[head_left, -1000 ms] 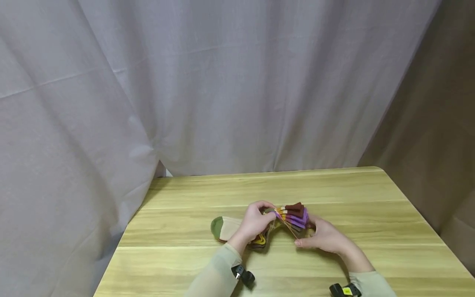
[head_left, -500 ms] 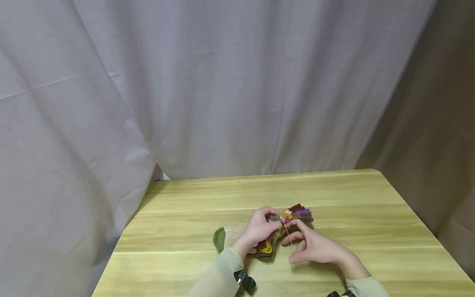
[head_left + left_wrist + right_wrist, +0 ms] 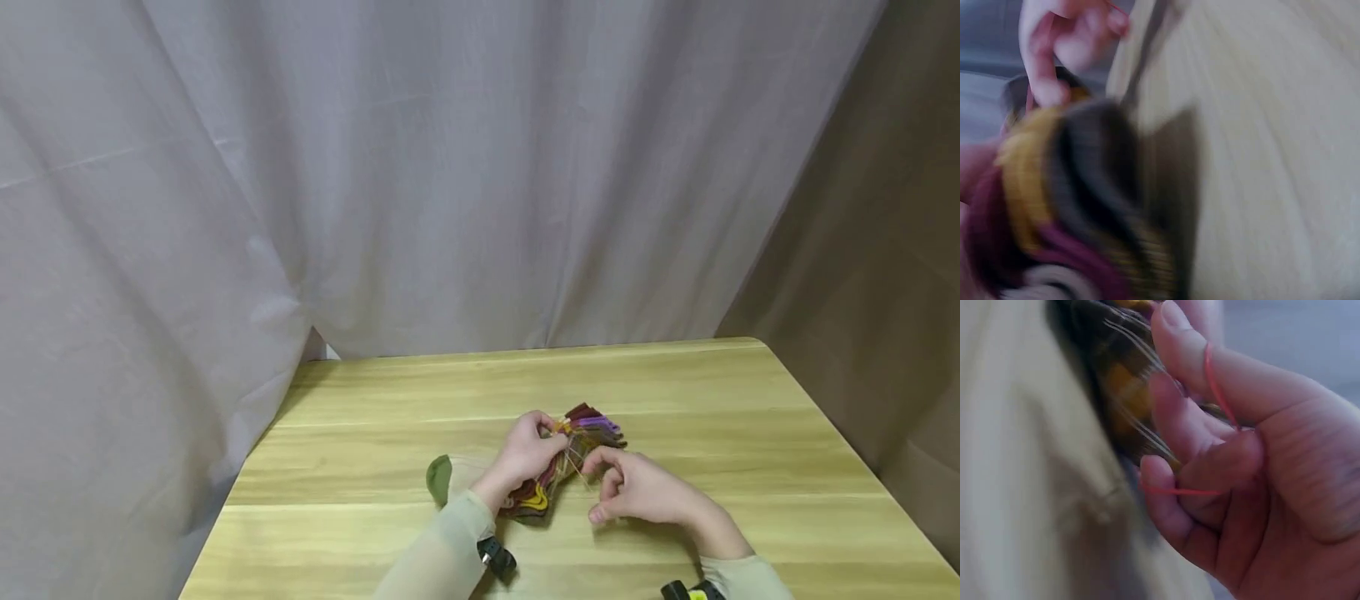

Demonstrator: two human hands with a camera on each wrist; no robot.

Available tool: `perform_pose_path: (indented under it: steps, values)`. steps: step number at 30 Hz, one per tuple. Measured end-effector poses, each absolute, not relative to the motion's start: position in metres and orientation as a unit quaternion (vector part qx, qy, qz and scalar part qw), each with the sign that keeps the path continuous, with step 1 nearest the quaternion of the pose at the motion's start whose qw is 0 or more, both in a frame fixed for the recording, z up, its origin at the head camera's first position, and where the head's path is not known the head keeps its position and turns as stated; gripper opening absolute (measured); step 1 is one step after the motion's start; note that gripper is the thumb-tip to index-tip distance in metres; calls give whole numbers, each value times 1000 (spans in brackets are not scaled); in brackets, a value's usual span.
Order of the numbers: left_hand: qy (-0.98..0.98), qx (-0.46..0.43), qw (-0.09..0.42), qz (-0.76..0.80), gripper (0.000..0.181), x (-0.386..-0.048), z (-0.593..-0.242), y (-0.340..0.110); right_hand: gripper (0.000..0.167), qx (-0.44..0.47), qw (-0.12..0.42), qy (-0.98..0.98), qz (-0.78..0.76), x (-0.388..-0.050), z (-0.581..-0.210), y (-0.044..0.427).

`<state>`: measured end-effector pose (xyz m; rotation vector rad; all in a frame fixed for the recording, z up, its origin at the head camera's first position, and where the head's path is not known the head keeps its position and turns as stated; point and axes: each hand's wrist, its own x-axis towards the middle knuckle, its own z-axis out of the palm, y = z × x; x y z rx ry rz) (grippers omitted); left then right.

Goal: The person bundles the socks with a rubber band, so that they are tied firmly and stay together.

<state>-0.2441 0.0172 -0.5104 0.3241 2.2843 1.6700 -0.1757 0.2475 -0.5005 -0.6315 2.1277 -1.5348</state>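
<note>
A bundle of several knitted socks (image 3: 534, 498), in maroon, purple, mustard and dark brown, lies over the table, with a cream sock end with a green toe (image 3: 438, 479) out to the left. My left hand (image 3: 522, 450) grips the bundle near its middle, thumb on top. Just right of it my right hand (image 3: 647, 493) hovers with curled fingers. A thin red rubber band (image 3: 1211, 381) is looped round those fingers in the right wrist view. Pale loose threads (image 3: 1138, 340) run across the socks. The blurred left wrist view shows the folded sock layers (image 3: 1094, 144) close up.
The wood-grain table (image 3: 360, 450) extends around the hands on all sides. Grey curtains (image 3: 450, 183) hang behind it and at the left, a browner one (image 3: 862, 275) at the right. Each wrist carries a small black camera (image 3: 497, 558).
My right hand has moved left from the sock cuffs to beside my left hand, its fingers curling. The band stretched between the hands earlier now sits round the right fingers. The left hand keeps its grip.
</note>
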Motion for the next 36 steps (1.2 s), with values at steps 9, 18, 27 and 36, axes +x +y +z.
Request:
perform_pose_path:
  steps: [9,18,27,36]
  values:
    - [783,16,62,619,15,-264,-517,10,38,-270,189,641,-693,-183,-477,263]
    - [789,13,-27,613,12,-259,-510,15,58,-160,183,300,-922,-190,-490,254]
    - [810,119,-43,572,15,-244,-516,23,84,56,197,352,-913,-189,-495,249]
    - [864,302,-24,402,23,-225,-517,29,60,87,184,590,-782,-190,-504,266]
